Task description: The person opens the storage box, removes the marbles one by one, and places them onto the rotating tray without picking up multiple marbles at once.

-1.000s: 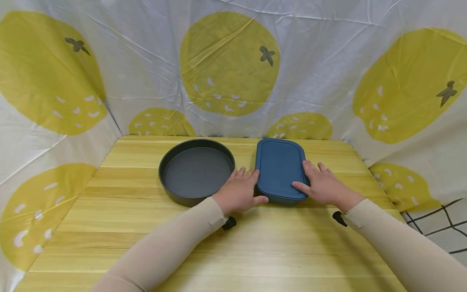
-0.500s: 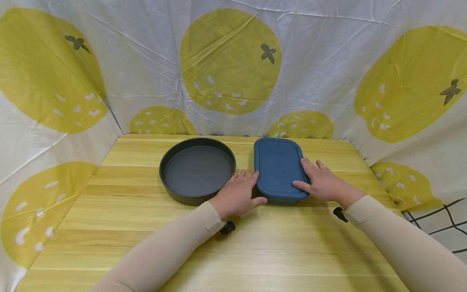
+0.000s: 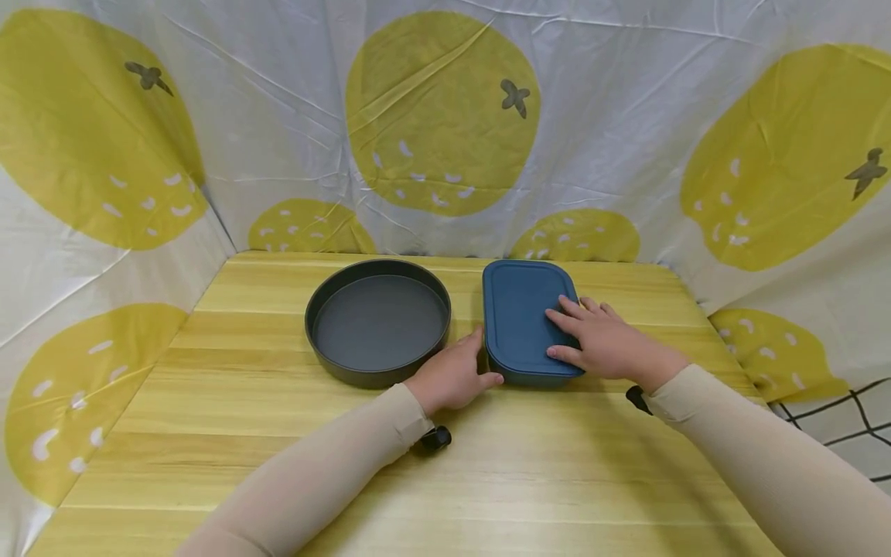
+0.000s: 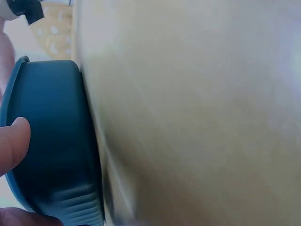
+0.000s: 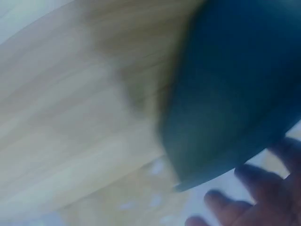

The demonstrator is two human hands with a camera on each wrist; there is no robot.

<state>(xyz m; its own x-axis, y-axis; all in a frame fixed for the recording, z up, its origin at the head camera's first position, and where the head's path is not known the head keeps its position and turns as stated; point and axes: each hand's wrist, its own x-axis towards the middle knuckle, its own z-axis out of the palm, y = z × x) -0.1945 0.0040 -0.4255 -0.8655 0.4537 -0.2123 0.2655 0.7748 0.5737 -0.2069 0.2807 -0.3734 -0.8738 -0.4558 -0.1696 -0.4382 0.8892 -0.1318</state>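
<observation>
A blue food container (image 3: 522, 313) with a flat lid rests on the table. In the head view, my left hand (image 3: 448, 375) lies at its near left corner, fingers along the left side and thumb reaching to the front wall. The left wrist view has that thumb (image 4: 14, 141) against the container's wall (image 4: 51, 127), just under the lid rim. My right hand (image 3: 609, 340) reaches over the right edge, its fingers spread above the lid. Blurred in the right wrist view, the right fingers (image 5: 256, 183) are near the rim.
A round dark grey pan (image 3: 379, 325) stands left of the container, close to my left hand. The wooden table (image 3: 501, 480) extends toward me. A lemon-print cloth (image 3: 445, 116) hangs behind and on both sides. A black grid (image 3: 845, 422) shows at far right.
My right hand has shifted left, from the container's right side to over the lid. My left fingers have bent lower between pan and container. The container has barely moved.
</observation>
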